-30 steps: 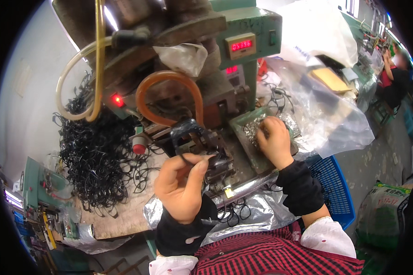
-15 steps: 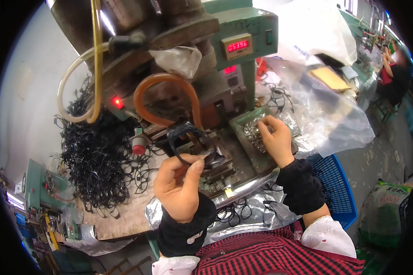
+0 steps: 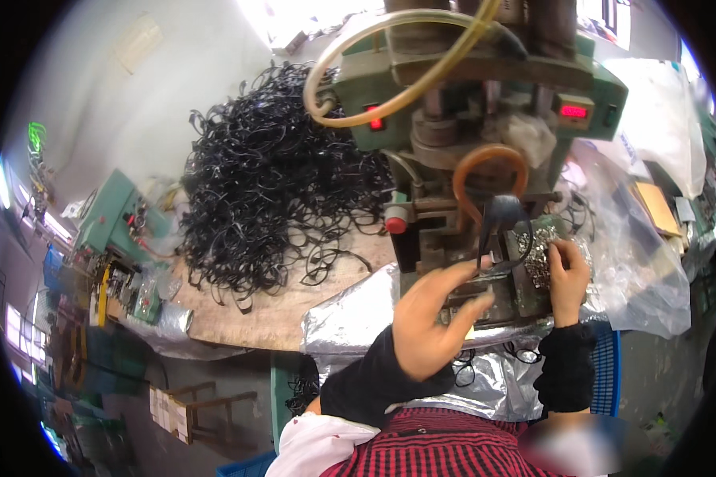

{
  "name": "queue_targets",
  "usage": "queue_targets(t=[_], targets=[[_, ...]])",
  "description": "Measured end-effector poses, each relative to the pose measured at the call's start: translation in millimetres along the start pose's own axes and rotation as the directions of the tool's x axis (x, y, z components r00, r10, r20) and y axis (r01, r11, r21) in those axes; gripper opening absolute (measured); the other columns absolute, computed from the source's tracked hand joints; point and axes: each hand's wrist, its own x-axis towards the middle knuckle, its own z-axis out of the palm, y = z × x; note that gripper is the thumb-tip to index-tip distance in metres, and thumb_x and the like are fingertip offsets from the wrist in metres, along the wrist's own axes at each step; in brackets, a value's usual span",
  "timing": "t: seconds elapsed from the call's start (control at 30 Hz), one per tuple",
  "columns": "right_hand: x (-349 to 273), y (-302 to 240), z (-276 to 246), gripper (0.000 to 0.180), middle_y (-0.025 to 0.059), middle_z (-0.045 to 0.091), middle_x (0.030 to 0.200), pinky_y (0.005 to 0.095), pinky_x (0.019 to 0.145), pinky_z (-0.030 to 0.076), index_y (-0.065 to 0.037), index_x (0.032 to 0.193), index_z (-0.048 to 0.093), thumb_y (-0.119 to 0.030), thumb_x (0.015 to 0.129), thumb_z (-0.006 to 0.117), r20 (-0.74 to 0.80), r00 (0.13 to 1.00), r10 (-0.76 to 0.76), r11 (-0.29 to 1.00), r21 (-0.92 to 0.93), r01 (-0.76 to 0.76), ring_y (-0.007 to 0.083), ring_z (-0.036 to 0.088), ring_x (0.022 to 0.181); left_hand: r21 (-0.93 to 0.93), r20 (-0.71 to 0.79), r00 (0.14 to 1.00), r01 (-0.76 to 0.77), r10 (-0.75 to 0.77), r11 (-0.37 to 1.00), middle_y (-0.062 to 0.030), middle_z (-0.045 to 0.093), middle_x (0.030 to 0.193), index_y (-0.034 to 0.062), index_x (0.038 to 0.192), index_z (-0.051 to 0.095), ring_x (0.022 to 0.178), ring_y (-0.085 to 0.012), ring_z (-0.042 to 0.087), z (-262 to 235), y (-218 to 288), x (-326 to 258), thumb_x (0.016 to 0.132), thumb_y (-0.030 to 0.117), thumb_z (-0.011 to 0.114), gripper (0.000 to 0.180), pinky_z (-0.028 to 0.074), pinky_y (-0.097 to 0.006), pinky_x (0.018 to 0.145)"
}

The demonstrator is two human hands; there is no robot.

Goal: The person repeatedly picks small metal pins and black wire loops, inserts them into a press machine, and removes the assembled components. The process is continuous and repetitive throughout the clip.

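My left hand (image 3: 431,322) reaches in from below with its thumb and fingers apart. Its fingertips are at the near edge of a black loop-shaped band (image 3: 501,213), which stands up in front of the press's work area (image 3: 453,278). Whether a fingertip touches the band is unclear. My right hand (image 3: 569,278) is at a metal tray (image 3: 529,298) holding many small shiny metal parts (image 3: 542,242). Its fingers are bent together at the parts; anything pinched between them is too small to make out.
A green press (image 3: 358,87) with a lit red display, red push button (image 3: 394,224) and curved hoses (image 3: 489,159) rises ahead. Left of it lies a large heap of black bands (image 3: 278,159) on a wooden table (image 3: 231,322). A blue basket (image 3: 608,358) and plastic sheets (image 3: 644,278) are right.
The view has swung left, so the press and hands appear further right. My left thumb and fingers have parted from their pinch on the black band. My right hand stays at the metal parts.
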Motion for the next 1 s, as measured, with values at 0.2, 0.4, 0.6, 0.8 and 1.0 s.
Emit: queue_targets(t=[0.2, 0.4, 0.6, 0.8, 1.0], targets=[[-18.7, 4.5, -21.0, 0.015, 0.0046, 0.068, 0.092, 0.0237, 0.075, 0.047, 0.0, 0.105, 0.066, -0.003, 0.09, 0.062, -0.002, 0.994, 0.105, 0.984, 0.148, -0.104, 0.0101, 0.061, 0.083, 0.588, -0.475, 0.856, 0.137, 0.203, 0.797, -0.0117, 0.07, 0.106, 0.0046, 0.1, 0.066, 0.095, -0.0234, 0.063, -109.4, -28.6, -7.6, 0.083, 0.003, 0.07, 0.019, 0.043, -0.036, 0.09], [-2.4, -25.7, 5.8, 0.014, 0.0041, 0.068, 0.093, 0.0239, 0.079, 0.048, 0.002, 0.104, 0.064, -0.001, 0.091, 0.062, 0.102, 0.995, -0.002, 0.985, 0.171, -0.016, 0.0107, 0.062, 0.088, 0.957, -0.189, 0.928, 0.247, -0.32, 0.152, -0.0077, 0.069, 0.095, 0.0078, 0.089, 0.065, 0.093, -0.0311, 0.06, -181.9, -137.2, 33.0, 0.078, 0.03, 0.078, 0.028, 0.047, -0.043, 0.079], [-21.8, -0.4, -8.4, 0.01, 0.0018, 0.066, 0.093, 0.0233, 0.079, 0.047, 0.001, 0.101, 0.065, -0.003, 0.092, 0.062, 0.013, 0.998, 0.069, 0.993, 0.096, -0.07, 0.0088, 0.06, 0.087, 0.737, -0.396, 0.86, 0.507, -0.323, 0.447, -0.0157, 0.067, 0.088, 0.0061, 0.099, 0.057, 0.087, -0.034, 0.065, -178.8, -213.1, 22.0, 0.071, 0.021, 0.08, 0.039, 0.051, -0.044, 0.076], [-49.3, 21.7, -68.2, 0.013, 0.0032, 0.068, 0.095, 0.0241, 0.082, 0.046, 0.002, 0.102, 0.067, -0.001, 0.091, 0.062, -0.156, 0.984, 0.082, 0.996, -0.023, -0.086, 0.0106, 0.06, 0.09, 0.376, -0.357, 0.921, 0.295, -0.157, 0.879, -0.0043, 0.064, 0.089, -0.0006, 0.111, 0.054, 0.077, -0.0086, 0.057, -190.2, -151.8, 59.9, 0.084, -0.004, 0.065, 0.03, 0.046, -0.023, 0.067], [-51.3, -51.6, -31.9, 0.019, 0.008, 0.069, 0.089, 0.0262, 0.076, 0.048, 0.001, 0.102, 0.071, 0.003, 0.084, 0.065, 0.065, 0.998, -0.02, 0.995, 0.096, 0.013, 0.0151, 0.064, 0.084, 0.651, -0.337, 0.866, 0.498, -0.37, 0.573, -0.0055, 0.065, 0.079, 0.0033, 0.11, 0.063, 0.071, -0.017, 0.062, -200.1, -210.5, 19.7, 0.071, 0.018, 0.082, 0.046, 0.05, -0.032, 0.068]])
